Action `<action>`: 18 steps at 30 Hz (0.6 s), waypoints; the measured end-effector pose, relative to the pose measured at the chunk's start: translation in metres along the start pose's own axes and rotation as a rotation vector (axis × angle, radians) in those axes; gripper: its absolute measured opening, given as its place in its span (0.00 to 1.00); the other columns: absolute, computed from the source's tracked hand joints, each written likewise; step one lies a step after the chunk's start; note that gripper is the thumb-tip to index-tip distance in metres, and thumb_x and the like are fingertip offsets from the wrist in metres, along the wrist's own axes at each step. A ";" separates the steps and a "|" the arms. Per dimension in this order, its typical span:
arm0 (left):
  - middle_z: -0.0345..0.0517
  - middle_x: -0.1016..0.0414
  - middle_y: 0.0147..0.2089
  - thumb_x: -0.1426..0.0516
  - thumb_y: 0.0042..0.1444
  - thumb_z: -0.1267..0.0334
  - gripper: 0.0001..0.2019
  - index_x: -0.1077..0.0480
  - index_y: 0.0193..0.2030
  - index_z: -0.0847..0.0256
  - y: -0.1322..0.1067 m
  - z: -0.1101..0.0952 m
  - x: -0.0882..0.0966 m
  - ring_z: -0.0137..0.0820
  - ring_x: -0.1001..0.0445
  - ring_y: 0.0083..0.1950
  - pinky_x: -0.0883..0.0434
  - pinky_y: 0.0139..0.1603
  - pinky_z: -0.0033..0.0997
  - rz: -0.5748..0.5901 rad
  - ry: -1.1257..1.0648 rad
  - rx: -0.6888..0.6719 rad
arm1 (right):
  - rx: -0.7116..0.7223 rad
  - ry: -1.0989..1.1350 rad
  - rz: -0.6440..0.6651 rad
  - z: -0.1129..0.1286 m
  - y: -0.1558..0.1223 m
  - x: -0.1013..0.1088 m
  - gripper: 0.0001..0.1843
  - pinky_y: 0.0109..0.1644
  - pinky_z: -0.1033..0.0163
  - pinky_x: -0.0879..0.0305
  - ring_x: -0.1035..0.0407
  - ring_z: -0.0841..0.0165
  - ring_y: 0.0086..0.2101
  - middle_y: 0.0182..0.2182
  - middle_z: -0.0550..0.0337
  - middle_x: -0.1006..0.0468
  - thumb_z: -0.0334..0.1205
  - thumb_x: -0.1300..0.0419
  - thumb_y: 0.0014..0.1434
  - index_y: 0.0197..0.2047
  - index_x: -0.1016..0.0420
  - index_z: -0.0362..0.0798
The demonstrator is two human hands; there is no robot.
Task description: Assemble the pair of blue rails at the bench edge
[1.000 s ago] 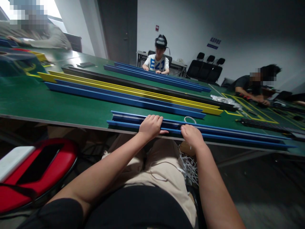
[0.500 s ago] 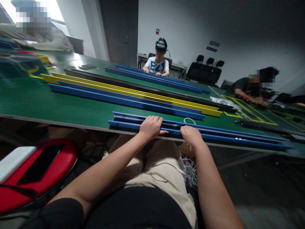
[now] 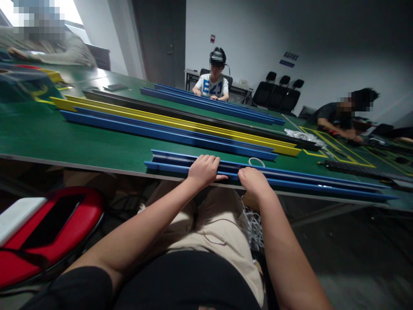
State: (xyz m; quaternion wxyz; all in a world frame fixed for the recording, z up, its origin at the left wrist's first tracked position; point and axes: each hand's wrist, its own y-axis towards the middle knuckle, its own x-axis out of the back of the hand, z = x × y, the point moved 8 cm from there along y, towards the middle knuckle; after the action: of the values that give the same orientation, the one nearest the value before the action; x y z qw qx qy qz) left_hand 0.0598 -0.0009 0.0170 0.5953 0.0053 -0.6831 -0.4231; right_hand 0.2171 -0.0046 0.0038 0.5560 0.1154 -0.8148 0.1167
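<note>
A long blue channel-shaped profile (image 3: 309,177) lies along the near table edge, with a pale strip running lengthwise inside it. My left hand (image 3: 204,170) is wrapped over the profile, fingers on its far side and thumb along the near edge. Close by on the right, my right hand (image 3: 253,178) is closed with its fingertips at the channel. Whatever those fingertips pinch is hidden. Just behind the right hand, a white ring-shaped loop (image 3: 257,162) rests against the profile's far side.
Blue (image 3: 167,133), yellow (image 3: 180,125) and black profiles (image 3: 129,102) lie farther back on the green table (image 3: 29,133). A red stool (image 3: 74,215) stands at left, holding a dark flat device. Pale strip scraps (image 3: 253,226) hang below. Three other people sit around the table.
My right hand has slid a little left along the channel, closer to my left hand. The left hand keeps its hold on the profile.
</note>
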 end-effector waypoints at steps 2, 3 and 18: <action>0.58 0.25 0.43 0.49 0.59 0.32 0.33 0.29 0.50 0.63 0.000 0.000 0.000 0.47 0.29 0.46 0.38 0.47 0.44 0.000 -0.002 0.003 | 0.016 -0.005 -0.010 0.010 0.003 0.005 0.22 0.47 0.56 0.33 0.25 0.54 0.45 0.45 0.40 0.20 0.34 0.57 0.69 0.47 0.22 0.41; 0.58 0.25 0.43 0.49 0.59 0.32 0.33 0.29 0.50 0.63 0.001 0.000 -0.001 0.47 0.28 0.46 0.38 0.47 0.44 0.001 -0.003 0.004 | 0.018 0.000 -0.012 0.013 0.005 0.007 0.22 0.46 0.56 0.32 0.25 0.54 0.45 0.45 0.41 0.20 0.34 0.58 0.69 0.47 0.22 0.41; 0.57 0.25 0.43 0.49 0.59 0.33 0.32 0.29 0.49 0.63 0.001 0.000 -0.001 0.47 0.28 0.46 0.38 0.47 0.43 0.016 -0.005 0.001 | -0.135 0.241 0.025 -0.004 0.008 0.003 0.34 0.46 0.61 0.35 0.25 0.60 0.44 0.45 0.48 0.18 0.49 0.67 0.73 0.42 0.20 0.47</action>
State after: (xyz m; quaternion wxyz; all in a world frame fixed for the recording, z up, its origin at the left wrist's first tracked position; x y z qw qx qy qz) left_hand 0.0604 0.0003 0.0169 0.5968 -0.0011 -0.6848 -0.4182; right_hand 0.2169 0.0036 0.0071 0.6548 0.0529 -0.7495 0.0817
